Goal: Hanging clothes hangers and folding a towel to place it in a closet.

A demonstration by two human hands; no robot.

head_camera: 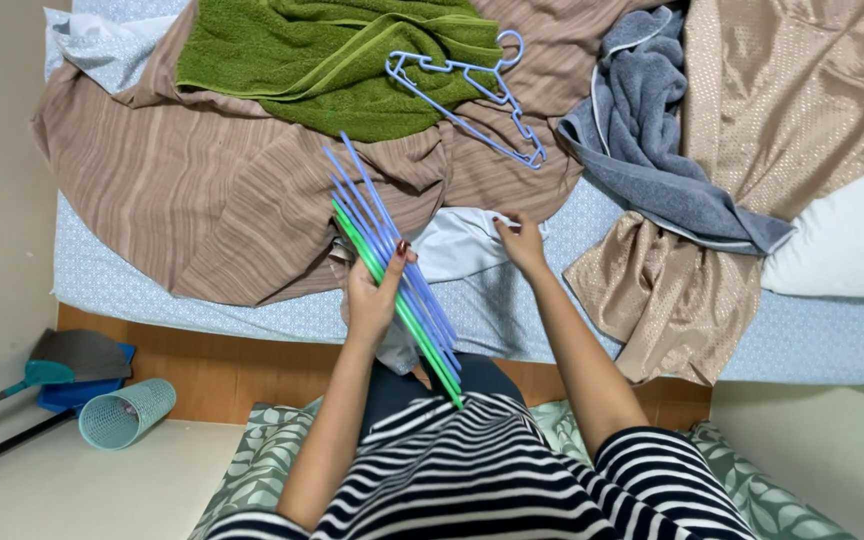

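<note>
Blue and green plastic hangers (pixel 392 270), bundled edge-on, are clamped in the left hand (pixel 372 295) above the bed's edge. Right hand (pixel 522 240) pinches a white garment (pixel 457 245) lying on the patterned sheet (pixel 512 310); a lone blue hanger (pixel 472 95) rests on the green towel (pixel 332 55).

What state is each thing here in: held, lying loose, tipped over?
Bundle of hangers: gripped in left hand.
White cloth: pinched by right hand.
Single hanger: lying loose on the bed.
Green towel: crumpled.
Grey towel: crumpled.
Teal basket: tipped on its side.
</note>
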